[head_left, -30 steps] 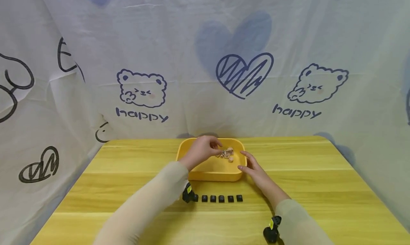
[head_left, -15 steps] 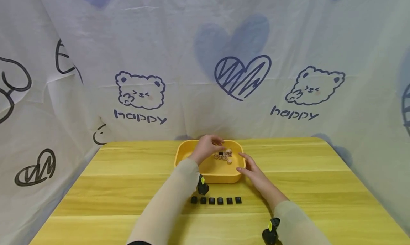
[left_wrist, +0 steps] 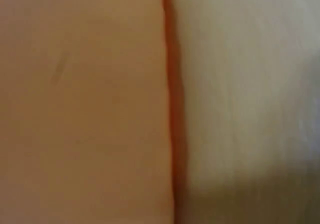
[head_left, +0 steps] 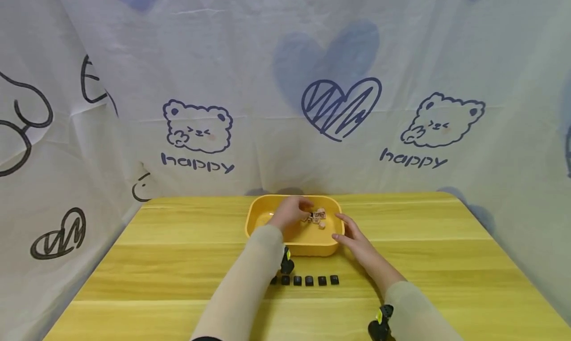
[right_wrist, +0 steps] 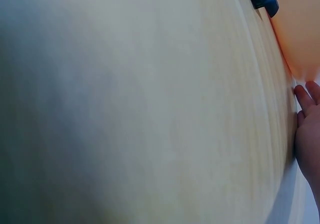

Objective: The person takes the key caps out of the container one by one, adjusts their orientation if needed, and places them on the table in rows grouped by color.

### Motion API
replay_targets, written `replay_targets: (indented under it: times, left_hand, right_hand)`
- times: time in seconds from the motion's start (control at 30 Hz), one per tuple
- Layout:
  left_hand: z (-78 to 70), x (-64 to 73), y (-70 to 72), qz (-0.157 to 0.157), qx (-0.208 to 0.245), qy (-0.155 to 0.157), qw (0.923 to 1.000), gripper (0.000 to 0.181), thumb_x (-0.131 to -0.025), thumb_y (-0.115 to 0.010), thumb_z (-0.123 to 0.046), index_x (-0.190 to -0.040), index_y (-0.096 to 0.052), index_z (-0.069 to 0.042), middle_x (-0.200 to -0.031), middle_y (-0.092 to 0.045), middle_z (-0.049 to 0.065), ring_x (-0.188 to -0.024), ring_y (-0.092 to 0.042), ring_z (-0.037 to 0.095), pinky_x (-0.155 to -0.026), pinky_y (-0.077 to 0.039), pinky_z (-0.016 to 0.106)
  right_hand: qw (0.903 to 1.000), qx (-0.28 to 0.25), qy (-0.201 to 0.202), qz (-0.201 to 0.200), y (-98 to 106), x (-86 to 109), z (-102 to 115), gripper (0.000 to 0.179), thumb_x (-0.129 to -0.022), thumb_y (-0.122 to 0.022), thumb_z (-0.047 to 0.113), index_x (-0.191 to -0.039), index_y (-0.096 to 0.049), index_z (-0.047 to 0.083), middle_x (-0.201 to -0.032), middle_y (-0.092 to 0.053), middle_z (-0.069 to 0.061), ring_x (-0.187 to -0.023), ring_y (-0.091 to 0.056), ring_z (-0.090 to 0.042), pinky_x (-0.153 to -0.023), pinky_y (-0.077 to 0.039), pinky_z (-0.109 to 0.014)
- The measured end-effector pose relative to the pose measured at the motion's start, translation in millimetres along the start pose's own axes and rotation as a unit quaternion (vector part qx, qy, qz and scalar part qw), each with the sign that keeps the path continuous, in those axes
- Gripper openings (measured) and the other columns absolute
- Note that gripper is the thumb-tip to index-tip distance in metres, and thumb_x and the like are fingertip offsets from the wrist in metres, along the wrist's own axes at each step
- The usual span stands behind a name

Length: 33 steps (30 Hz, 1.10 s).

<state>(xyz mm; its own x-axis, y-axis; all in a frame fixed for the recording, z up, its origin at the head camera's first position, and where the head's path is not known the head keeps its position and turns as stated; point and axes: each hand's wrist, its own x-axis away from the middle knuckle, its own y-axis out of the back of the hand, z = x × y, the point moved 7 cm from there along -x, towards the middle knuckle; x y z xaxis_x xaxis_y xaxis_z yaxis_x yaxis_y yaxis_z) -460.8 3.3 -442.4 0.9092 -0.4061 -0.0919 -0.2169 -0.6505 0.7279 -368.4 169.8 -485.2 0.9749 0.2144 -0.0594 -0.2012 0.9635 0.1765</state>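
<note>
A yellow plastic tray (head_left: 285, 250) stands at the back of the table. Inside it lies a small heap of beige keycaps (head_left: 318, 215), with one black keycap (head_left: 311, 215) at its left side. My left hand (head_left: 289, 212) reaches into the tray, thumb and fingertips right at that black keycap; whether they pinch it is hidden. My right hand (head_left: 354, 235) rests on the tray's right side, thumb and fingers spread apart with their tips at the rim. In the right wrist view its fingers (right_wrist: 304, 100) stretch towards the tray wall (right_wrist: 300, 29).
In front of the tray, several black keycaps (head_left: 309, 281) lie in a row on the wood-grain table (head_left: 446, 261); the left forearm partly covers the row's left end. A printed cloth (head_left: 267, 157) hangs behind. The left wrist view is blurred, mostly a close tan-orange surface.
My left hand has shifted right and down in the tray, lowering onto the black keycap visible beneath it half a second ago. My right hand keeps its place on the tray.
</note>
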Motion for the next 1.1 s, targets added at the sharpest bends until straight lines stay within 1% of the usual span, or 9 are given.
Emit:
replay_targets:
  times: [0.1, 0.23, 0.33, 0.43, 0.6, 0.73, 0.97, 1.1]
  left_hand:
    - [2.9, -1.1, -5.5, 0.007, -0.014, -0.015, 0.9998, 0.031, -0.084, -0.073, -0.001, -0.114, -0.071, -0.005, -0.108, -0.069, 0.007, -0.096, -0.061, 0.020, -0.089, -0.049, 0.034]
    - [6.3, -2.3, -12.8, 0.033, -0.022, -0.011, 0.9992, 0.038, -0.081, -0.069, 0.006, -0.117, -0.071, -0.007, -0.109, -0.068, 0.006, -0.094, -0.059, 0.019, -0.086, -0.049, 0.034]
    - [7.6, -3.9, -17.3, 0.049, -0.051, -0.012, 0.9974, 0.044, -0.079, -0.068, 0.008, -0.118, -0.071, -0.011, -0.111, -0.068, 0.004, -0.096, -0.059, 0.018, -0.085, -0.048, 0.033]
    - [6.4, -4.7, -19.6, 0.056, -0.084, -0.022, 0.9947, 0.044, -0.079, -0.070, 0.007, -0.118, -0.072, -0.013, -0.115, -0.068, 0.002, -0.100, -0.060, 0.017, -0.088, -0.048, 0.032]
    - [0.7, -2.1, -21.7, 0.065, -0.119, -0.042, 0.9898, 0.042, -0.078, -0.069, 0.010, -0.115, -0.073, -0.011, -0.109, -0.070, 0.003, -0.097, -0.062, 0.017, -0.087, -0.049, 0.031]
    - [-2.8, 0.2, -22.4, 0.066, -0.127, -0.047, 0.9886, 0.038, -0.080, -0.067, 0.011, -0.112, -0.074, -0.009, -0.103, -0.069, 0.004, -0.094, -0.062, 0.018, -0.084, -0.050, 0.031]
    - [-5.4, 1.4, -23.8, 0.062, -0.138, -0.048, 0.9873, 0.030, -0.084, -0.072, 0.003, -0.112, -0.074, -0.010, -0.098, -0.070, 0.004, -0.091, -0.062, 0.017, -0.082, -0.050, 0.029]
    - [-4.9, 0.6, -24.4, 0.059, -0.141, -0.057, 0.9866, 0.029, -0.084, -0.072, 0.001, -0.111, -0.075, -0.010, -0.098, -0.071, 0.003, -0.090, -0.063, 0.016, -0.082, -0.050, 0.028]
  right_hand:
    - [1.0000, -0.003, -0.001, 0.001, -1.1, 0.3, -1.7, 0.062, -0.099, -0.055, 0.012, -0.152, -0.025, 0.013, -0.155, -0.021, -0.027, -0.141, -0.023, -0.041, -0.112, -0.023, -0.052]
    - [1.0000, -0.001, -0.004, -0.002, -0.9, 1.3, -1.7, 0.061, -0.099, -0.055, 0.012, -0.152, -0.026, 0.014, -0.155, -0.022, -0.026, -0.141, -0.024, -0.040, -0.112, -0.023, -0.051]
    - [1.0000, 0.002, -0.005, 0.000, -1.1, 1.7, -0.9, 0.060, -0.099, -0.054, 0.013, -0.152, -0.026, 0.014, -0.156, -0.021, -0.025, -0.141, -0.024, -0.039, -0.112, -0.022, -0.051]
    - [1.0000, 0.003, -0.005, 0.000, -1.1, 1.8, 0.0, 0.060, -0.100, -0.054, 0.013, -0.152, -0.025, 0.014, -0.156, -0.021, -0.025, -0.142, -0.023, -0.040, -0.112, -0.021, -0.052]
    - [1.0000, 0.005, -0.002, 0.002, -1.0, 2.0, 1.8, 0.061, -0.100, -0.053, 0.012, -0.153, -0.024, 0.012, -0.155, -0.021, -0.027, -0.141, -0.023, -0.041, -0.112, -0.022, -0.052]
    - [1.0000, 0.007, -0.002, -0.004, -0.5, 1.9, 2.5, 0.062, -0.099, -0.055, 0.013, -0.153, -0.024, 0.012, -0.155, -0.021, -0.028, -0.141, -0.022, -0.042, -0.112, -0.021, -0.052]
    - [0.9999, 0.014, -0.006, -0.006, -0.9, 1.9, 1.3, 0.064, -0.099, -0.055, 0.014, -0.154, -0.022, 0.011, -0.155, -0.017, -0.029, -0.142, -0.019, -0.043, -0.113, -0.018, -0.053]
    - [0.9999, 0.012, -0.005, -0.010, -0.1, 1.4, 1.1, 0.062, -0.099, -0.055, 0.013, -0.153, -0.023, 0.012, -0.155, -0.018, -0.028, -0.142, -0.020, -0.042, -0.113, -0.018, -0.052]
